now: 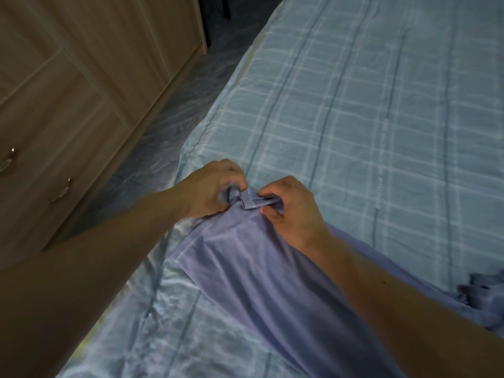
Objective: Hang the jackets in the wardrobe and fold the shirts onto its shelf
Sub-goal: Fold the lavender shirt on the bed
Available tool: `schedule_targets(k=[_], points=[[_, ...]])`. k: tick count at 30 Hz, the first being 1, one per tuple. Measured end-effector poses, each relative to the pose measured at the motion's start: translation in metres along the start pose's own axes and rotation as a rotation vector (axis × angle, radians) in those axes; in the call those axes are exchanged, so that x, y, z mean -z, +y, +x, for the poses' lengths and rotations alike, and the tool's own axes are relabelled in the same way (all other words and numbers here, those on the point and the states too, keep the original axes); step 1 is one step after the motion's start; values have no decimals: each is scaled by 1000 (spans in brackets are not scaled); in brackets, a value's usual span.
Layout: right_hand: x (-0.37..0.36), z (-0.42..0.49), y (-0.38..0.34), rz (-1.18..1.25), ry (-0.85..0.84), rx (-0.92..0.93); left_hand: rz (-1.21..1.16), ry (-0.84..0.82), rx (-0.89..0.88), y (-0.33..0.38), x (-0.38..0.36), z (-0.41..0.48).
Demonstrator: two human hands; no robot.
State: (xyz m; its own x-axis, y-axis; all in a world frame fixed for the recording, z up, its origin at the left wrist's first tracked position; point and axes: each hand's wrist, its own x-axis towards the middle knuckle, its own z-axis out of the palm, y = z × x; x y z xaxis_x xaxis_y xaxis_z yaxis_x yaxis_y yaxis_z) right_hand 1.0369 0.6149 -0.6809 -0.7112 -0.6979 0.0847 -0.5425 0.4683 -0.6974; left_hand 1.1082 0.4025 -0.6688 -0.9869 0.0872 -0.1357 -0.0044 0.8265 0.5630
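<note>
The soft lavender knit shirt (245, 268) lies unfolded near the left edge of the blue-checked bed sheet (354, 118), so folding looks barely begun and the shelf trip remains. At its far end the left hand (210, 189) and right hand (291, 211) sit close together, fingers curled, each pinching the bunched cloth between them. Beyond, the pale wooden wardrobe (81, 77) shows closed fronts; no jackets appear.

Lavender-blue shirt (261, 268), pale blue checked bedspread (381, 118), seemingly light wood wardrobe (81, 64)
</note>
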Motion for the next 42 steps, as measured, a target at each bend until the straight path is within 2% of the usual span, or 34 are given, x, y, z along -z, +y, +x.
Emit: schedule_targets(k=[3,7,9,15,18,21,24,26,28,30,31,34,36,38,40,42], points=[[1,1,-3,56,29,18,-40,-1,-41,0,-1,-2],[10,-3,-8,172,36,45,20,-170,5,2,6,-7],[15,-9,-12,222,29,73,78,-190,36,5,7,-9],[21,-25,-13,361,-107,47,81,-20,31,-3,-3,-10],[23,-28,-13,386,-90,45,-14,87,15,-4,-4,-9],[30,-30,-18,420,-66,77,-258,177,105,10,1,0],[44,-27,-32,437,-23,178,-487,124,223,24,12,20],[56,-23,-42,452,38,240,-504,104,247,30,17,35],[67,-18,-47,452,85,280,-558,169,275,35,17,48],[71,-12,-47,424,85,271,-523,264,331,34,11,59],[68,-8,-43,386,70,244,-424,294,379,32,7,62],[50,8,-17,41,41,59,-131,384,539,26,-4,60],[45,14,3,-115,121,-151,-102,519,547,31,-6,50],[48,11,15,-89,189,-249,-155,610,470,43,-6,36],[48,0,20,-98,135,-215,-262,519,401,51,-10,19],[42,-14,23,-183,6,-182,-250,327,381,58,-17,5]])
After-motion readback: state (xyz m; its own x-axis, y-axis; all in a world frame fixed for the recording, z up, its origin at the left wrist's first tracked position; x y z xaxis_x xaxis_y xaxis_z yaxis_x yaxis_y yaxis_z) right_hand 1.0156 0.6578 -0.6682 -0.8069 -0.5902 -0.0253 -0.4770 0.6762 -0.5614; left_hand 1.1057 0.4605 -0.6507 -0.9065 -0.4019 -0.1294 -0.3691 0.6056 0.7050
